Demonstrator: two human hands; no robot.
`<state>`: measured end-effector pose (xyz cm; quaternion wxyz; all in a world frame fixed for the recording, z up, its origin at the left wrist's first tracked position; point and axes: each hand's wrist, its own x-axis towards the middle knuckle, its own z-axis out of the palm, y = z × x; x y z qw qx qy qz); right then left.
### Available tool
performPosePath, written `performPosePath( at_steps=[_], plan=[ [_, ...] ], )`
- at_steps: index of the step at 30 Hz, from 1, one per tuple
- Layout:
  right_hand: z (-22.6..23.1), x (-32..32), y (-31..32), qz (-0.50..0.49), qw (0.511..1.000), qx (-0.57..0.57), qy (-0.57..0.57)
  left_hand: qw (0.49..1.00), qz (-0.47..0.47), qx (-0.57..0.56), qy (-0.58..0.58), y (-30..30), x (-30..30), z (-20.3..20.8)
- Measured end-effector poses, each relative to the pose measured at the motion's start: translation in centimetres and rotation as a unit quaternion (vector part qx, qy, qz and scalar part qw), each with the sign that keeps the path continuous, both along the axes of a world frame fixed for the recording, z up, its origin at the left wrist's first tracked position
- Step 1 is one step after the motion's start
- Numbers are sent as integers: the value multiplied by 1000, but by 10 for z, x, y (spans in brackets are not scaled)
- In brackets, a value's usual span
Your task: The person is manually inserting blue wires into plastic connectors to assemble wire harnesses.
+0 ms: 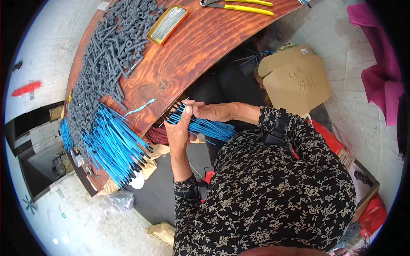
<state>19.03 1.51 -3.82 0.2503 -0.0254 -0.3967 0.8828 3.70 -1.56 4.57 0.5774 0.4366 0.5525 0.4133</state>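
A bundle of thin blue rods (214, 128) with black ends is gripped between my two hands, just off the table's edge above my lap. My left hand (176, 133) closes round the bundle near its black tips, thumb pointing up. My right hand (215, 112) is closed over the top of it, fingertips meeting the left thumb. Thin pale wire-like ends stick out by the tips; what they are I cannot make out. On the table to the left lies a large pile of similar blue rods (113, 143). A twisted light-blue strip (140, 108) lies near the table edge.
Across the wooden table (192, 51) spreads a heap of small dark grey plastic parts (113, 51). Beside it sits an orange-rimmed tray (160, 41) of thin metal pins. Yellow-handled pliers (247, 7) lie at the far edge. A cardboard box (294, 81) stands to the right.
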Motion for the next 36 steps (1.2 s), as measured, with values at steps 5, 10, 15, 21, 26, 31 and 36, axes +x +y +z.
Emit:
performPosePath(
  at_steps=[5,10,15,21,26,31,36],
  plan=[
    [4,-7,-17,-20,999,2,26,999,-13,9,-28,-17,1,5],
    [0,-18,-23,-4,999,41,-26,995,-21,85,-57,-29,-9,1],
    [-11,-29,-35,-96,989,114,-7,996,-21,66,-55,-40,-10,9],
    [9,-17,-42,-101,989,61,-90,985,-30,158,-60,-47,-11,14],
    [36,-13,-35,-100,988,98,-58,991,-41,107,-72,-50,-13,30],
    [35,-8,-28,-58,992,101,-51,994,-40,70,-69,-40,-5,21],
    [41,-7,-29,-121,970,114,-178,995,-77,57,-30,-23,-11,14]
  ],
)
